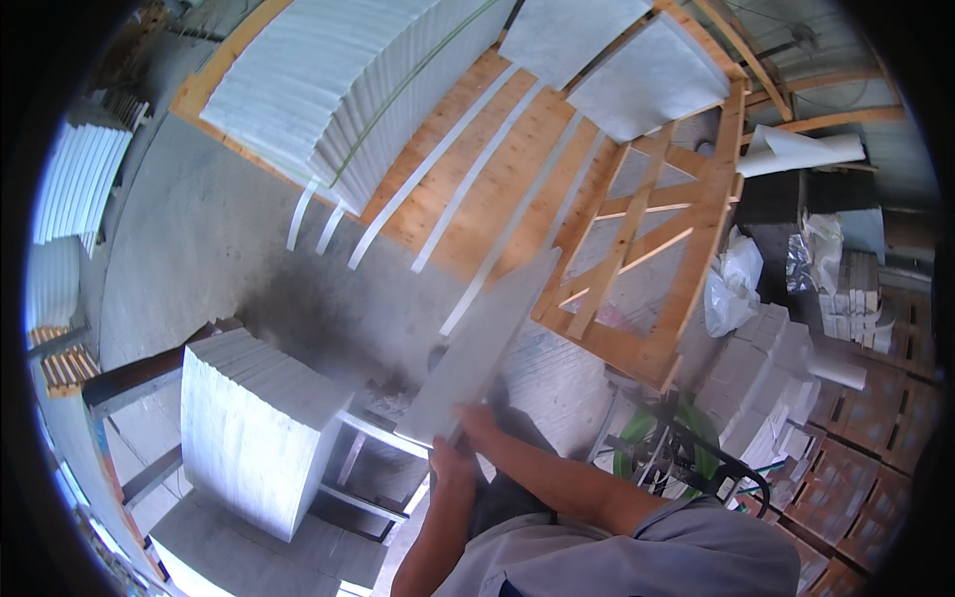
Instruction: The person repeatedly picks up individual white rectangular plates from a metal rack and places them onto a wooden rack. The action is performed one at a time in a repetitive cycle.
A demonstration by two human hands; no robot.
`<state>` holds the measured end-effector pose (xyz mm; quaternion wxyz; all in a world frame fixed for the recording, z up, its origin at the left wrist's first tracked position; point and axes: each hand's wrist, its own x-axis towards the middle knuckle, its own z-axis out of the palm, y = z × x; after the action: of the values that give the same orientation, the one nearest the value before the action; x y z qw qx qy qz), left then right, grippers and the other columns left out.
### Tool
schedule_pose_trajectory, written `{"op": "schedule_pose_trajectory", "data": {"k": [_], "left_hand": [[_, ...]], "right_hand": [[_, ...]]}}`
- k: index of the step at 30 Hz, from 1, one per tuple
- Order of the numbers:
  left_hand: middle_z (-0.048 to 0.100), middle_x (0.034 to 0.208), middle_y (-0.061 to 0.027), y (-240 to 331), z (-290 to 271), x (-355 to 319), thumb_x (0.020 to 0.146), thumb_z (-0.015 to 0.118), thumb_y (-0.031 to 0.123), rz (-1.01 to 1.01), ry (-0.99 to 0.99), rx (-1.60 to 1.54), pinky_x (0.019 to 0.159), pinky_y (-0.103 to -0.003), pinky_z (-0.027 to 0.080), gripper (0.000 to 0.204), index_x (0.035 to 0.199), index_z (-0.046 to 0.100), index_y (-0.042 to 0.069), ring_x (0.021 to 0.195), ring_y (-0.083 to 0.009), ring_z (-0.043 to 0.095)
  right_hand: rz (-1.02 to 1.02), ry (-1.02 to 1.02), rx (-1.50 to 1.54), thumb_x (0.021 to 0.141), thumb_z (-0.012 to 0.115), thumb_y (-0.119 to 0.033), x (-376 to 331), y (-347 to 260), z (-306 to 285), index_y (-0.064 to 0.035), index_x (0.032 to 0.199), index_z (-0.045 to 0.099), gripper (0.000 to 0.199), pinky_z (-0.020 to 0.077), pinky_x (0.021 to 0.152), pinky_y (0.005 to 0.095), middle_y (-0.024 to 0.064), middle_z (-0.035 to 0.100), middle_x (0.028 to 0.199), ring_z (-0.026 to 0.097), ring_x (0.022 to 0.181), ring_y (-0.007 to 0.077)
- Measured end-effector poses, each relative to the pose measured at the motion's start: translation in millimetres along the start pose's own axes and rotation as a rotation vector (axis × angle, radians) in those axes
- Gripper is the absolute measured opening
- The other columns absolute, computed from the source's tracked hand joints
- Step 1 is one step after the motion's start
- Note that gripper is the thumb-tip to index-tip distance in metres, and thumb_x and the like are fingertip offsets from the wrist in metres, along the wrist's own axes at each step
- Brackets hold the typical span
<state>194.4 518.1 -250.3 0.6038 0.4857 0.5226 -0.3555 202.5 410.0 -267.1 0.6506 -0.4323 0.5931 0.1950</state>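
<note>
A long, flat grey slab point(473, 343), stone-like, slants away from my body toward the open wooden crate point(438, 194). At its near end my left hand point(451, 463) is closed on the edge. Just beyond it, my right hand point(477, 423) also grips that edge, its fingers partly hidden. The slab's far tip reaches close to the crate's slatted side. To my left, a stack of similar grey slabs point(254, 438) stands on edge on a metal frame point(363, 502).
A strapped row of white-edged slabs point(308, 90) fills the crate's left part. White straps point(468, 204) lie across its plywood. The slatted wooden side point(647, 249) stands at right. Farther right are a green strapping reel cart point(676, 438), pale blocks point(761, 363) and plastic bags point(734, 284).
</note>
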Motion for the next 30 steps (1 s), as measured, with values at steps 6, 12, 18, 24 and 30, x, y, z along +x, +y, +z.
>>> {"op": "schedule_pose_trajectory", "data": {"k": [6,12,18,24,30], "left_hand": [[0.052,0.118,-0.0209,0,57,-50,0.092,0.037,0.029,0.091,-0.49,-0.036,0.092,-0.042,0.044,0.047,0.124,0.035,-0.005,0.11,-0.0327,0.054],[0.052,0.111,-0.0226,-19,133,-44,0.073,0.066,0.019,0.658,-0.458,0.066,0.083,-0.039,0.047,0.057,0.119,0.038,-0.002,0.102,-0.0302,0.056],[0.046,0.117,-0.0204,-16,202,-45,0.085,0.045,0.024,0.144,-0.105,-0.482,0.08,-0.051,0.051,0.041,0.117,0.043,-0.001,0.104,-0.0383,0.05],[0.052,0.103,-0.0287,-31,238,-24,0.084,0.036,0.021,0.325,-0.098,-0.395,0.074,-0.048,0.056,0.042,0.109,0.043,-0.013,0.09,-0.0434,0.058],[0.051,0.105,-0.0301,-51,288,-46,0.085,0.031,0.015,0.33,-0.071,-0.403,0.073,-0.052,0.056,0.043,0.113,0.035,-0.017,0.09,-0.047,0.058]], "right_hand": [[0.011,-0.169,0.19,0.075,0.063,-0.017,-16,-83,-78,0.0019,0.094,0.061,0.027,0.0499,0.063,0.0345,0.0154,0.06,0.089,0.061,0.076,0.0235],[0.006,-0.213,0.338,0.072,0.065,-0.016,-19,-137,-146,0.0023,0.096,0.059,0.031,0.0505,0.058,0.0401,0.0136,0.058,0.085,0.061,0.073,0.0271],[-0.692,-0.252,-0.311,0.076,0.06,-0.036,-77,-177,-233,0.0026,0.08,0.061,0.039,0.0453,0.06,0.0372,0.0132,0.06,0.071,0.06,0.066,0.0242],[-0.911,-0.579,-0.151,0.084,0.053,-0.018,-159,-172,-417,-0.0015,0.087,0.061,0.019,0.0459,0.06,0.0292,0.0094,0.062,0.079,0.061,0.066,0.0169],[-0.625,-0.14,-0.06,0.088,0.052,-0.021,-154,-171,-556,0.0003,0.098,0.059,0.025,0.0491,0.067,0.0289,0.0096,0.065,0.088,0.064,0.076,0.0171]]}}
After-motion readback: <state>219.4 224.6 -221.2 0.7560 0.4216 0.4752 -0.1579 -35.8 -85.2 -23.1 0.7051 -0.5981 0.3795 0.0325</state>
